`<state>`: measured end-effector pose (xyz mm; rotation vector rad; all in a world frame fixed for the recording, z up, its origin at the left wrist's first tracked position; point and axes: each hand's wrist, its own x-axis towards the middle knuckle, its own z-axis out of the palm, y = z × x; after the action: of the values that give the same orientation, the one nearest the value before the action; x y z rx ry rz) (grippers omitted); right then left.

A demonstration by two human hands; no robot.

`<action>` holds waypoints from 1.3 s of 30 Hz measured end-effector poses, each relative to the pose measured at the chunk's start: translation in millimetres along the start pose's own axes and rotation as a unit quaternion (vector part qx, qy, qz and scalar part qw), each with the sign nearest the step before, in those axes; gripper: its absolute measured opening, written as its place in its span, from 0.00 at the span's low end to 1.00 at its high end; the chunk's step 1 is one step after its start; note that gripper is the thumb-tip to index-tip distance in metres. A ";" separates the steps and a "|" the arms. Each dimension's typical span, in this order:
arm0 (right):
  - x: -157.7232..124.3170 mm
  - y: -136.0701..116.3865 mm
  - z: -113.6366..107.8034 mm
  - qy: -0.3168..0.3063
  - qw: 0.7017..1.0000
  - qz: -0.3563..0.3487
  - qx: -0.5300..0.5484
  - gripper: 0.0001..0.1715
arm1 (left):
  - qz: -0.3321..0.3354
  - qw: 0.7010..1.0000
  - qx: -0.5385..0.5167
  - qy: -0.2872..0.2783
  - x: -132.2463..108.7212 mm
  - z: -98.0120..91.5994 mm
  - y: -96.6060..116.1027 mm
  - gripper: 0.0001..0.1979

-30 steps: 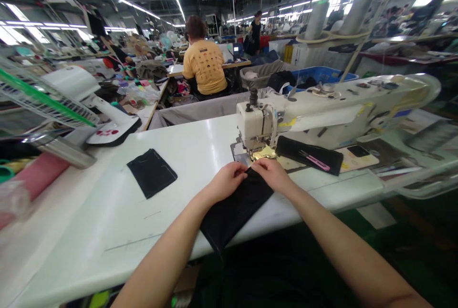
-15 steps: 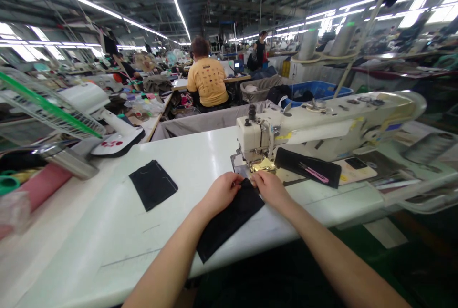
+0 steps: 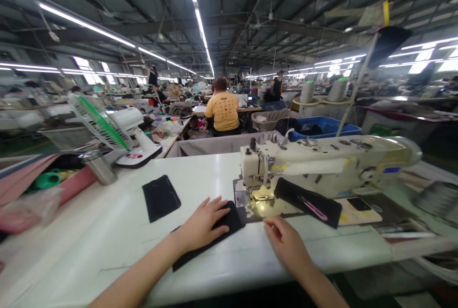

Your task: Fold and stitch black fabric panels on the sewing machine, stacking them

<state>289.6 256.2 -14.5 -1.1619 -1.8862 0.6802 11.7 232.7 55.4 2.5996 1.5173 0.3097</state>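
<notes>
My left hand [image 3: 205, 224] lies flat with spread fingers on a black fabric piece [image 3: 235, 216] at the table's front, left of the needle area. Part of the fabric is hidden under the hand and forearm. To the right, my right hand [image 3: 284, 239] hovers by the table edge with fingers curled together; anything in them is too small to make out. Just beyond both hands stands a sewing machine [image 3: 322, 160], its lit needle plate [image 3: 263, 208] bare of fabric. Another black fabric piece [image 3: 161, 198] rests on the left of the table.
Pink-handled snips [image 3: 317, 210] lie on a black fabric strip [image 3: 331, 210] against the machine, beside a dark phone-like object [image 3: 359, 204]. A fan [image 3: 125, 131] and steel flask [image 3: 98, 167] stand at the left. A person in a yellow shirt [image 3: 222, 111] sits ahead, facing away.
The black fabric piece has moved left, away from the needle area, under my left hand, which has flattened. My right hand has let go of it and drawn slightly back. The view has tilted up.
</notes>
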 end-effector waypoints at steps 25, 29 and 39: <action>15.9 -69.7 -11.7 -0.058 0.884 0.129 0.445 0.33 | -0.084 0.991 -0.063 0.082 -6.3 22.7 103.8 0.23; 27.6 -89.1 -22.2 0.001 0.906 0.065 0.418 0.18 | -0.096 0.978 -0.168 0.079 2.2 25.1 98.0 0.22; -54.9 -42.3 6.5 -0.254 0.925 -0.241 -0.148 0.15 | -0.162 0.722 -0.666 0.097 68.7 -15.1 91.0 0.21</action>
<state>278.3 188.3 -4.6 -0.6680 -2.6654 0.4502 118.1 247.7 96.5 1.1435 1.0231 1.1229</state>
